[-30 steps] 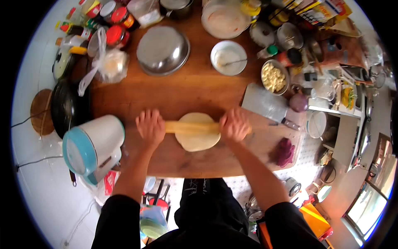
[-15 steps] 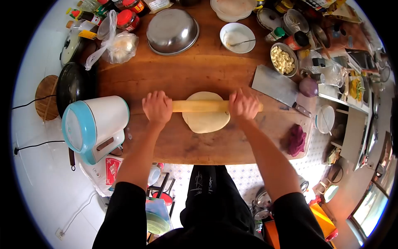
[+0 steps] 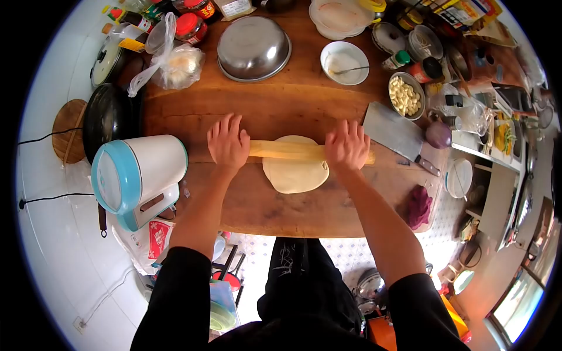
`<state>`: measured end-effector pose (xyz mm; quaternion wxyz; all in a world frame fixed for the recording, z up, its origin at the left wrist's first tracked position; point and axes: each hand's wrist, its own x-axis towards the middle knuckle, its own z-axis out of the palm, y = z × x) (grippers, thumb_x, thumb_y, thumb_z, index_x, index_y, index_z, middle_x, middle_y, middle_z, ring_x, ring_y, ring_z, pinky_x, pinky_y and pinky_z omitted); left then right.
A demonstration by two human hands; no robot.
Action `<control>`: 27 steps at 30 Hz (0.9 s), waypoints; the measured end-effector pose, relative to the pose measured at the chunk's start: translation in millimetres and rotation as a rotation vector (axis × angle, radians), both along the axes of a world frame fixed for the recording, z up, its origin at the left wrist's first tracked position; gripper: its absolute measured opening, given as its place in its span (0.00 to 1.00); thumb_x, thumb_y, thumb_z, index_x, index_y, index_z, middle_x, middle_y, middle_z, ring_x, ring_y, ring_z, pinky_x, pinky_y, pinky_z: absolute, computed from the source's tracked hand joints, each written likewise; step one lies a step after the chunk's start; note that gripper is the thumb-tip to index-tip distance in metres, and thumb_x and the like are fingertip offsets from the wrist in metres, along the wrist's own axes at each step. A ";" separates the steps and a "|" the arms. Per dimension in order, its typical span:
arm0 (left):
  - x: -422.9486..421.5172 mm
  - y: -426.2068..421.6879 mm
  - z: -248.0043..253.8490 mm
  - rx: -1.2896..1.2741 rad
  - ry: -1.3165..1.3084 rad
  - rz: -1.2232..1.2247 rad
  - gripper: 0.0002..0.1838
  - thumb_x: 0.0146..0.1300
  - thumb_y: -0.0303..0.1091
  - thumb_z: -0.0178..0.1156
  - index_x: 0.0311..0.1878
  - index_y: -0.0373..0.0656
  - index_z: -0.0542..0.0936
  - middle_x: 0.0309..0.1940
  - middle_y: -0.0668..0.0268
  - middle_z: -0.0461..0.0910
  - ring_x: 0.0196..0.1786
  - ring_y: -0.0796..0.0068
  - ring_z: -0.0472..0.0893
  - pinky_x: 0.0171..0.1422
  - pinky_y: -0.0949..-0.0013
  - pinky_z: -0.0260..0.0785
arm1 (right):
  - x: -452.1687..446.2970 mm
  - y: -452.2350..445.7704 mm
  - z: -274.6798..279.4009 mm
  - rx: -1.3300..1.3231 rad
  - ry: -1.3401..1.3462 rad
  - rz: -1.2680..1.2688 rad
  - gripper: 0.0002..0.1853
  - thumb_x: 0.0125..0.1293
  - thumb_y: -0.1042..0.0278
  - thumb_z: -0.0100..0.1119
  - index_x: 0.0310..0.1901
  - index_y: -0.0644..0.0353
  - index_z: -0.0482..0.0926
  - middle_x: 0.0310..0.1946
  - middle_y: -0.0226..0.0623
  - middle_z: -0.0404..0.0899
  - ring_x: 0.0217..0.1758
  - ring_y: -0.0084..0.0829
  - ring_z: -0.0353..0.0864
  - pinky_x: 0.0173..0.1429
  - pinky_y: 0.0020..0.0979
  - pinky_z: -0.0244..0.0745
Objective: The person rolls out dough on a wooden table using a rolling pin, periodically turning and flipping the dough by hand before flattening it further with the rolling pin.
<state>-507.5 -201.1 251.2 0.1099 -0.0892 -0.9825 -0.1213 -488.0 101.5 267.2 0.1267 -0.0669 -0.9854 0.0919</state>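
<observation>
on the bench [image 3: 269,216], dough [image 3: 295,178] lies flattened into an uncut round beneath the rolling pin [image 3: 281,150]; left hand [image 3: 228,145] and right hand [image 3: 346,149] bear on it, fingers open and extended. remaining flattening, if any, cannot be determined.

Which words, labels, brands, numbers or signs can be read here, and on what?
None reads clearly enough to quote.
White bag with red panel: pale markings, too blurred.
Black trousers: white script, illegible.
Red-lidded jar: label too small.
Bottle with yellow label: too small.
Yellow packaging, upper right: blurred.
</observation>
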 end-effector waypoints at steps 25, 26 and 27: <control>103.9 -18.9 -32.7 -0.050 0.089 0.000 0.37 0.60 0.35 0.66 0.72 0.33 0.71 0.75 0.50 0.69 0.80 0.49 0.67 0.84 0.37 0.54 | 125.9 -14.5 -15.1 0.031 -0.010 0.179 0.24 0.70 0.57 0.56 0.64 0.56 0.81 0.70 0.38 0.78 0.74 0.44 0.73 0.79 0.52 0.60; 97.2 -20.2 -38.4 -0.036 0.121 -0.024 0.38 0.57 0.35 0.69 0.71 0.33 0.72 0.72 0.51 0.71 0.78 0.49 0.68 0.83 0.37 0.54 | 122.7 -10.0 -19.3 -0.008 -0.001 0.210 0.24 0.70 0.56 0.56 0.65 0.55 0.80 0.69 0.37 0.78 0.73 0.44 0.73 0.78 0.52 0.60; 96.6 -16.8 -36.8 -0.018 0.138 -0.043 0.39 0.54 0.34 0.71 0.70 0.34 0.73 0.69 0.52 0.73 0.77 0.50 0.69 0.83 0.37 0.55 | 124.2 -3.9 -18.7 -0.043 -0.005 0.245 0.25 0.69 0.55 0.56 0.66 0.54 0.80 0.68 0.37 0.78 0.71 0.44 0.73 0.77 0.52 0.60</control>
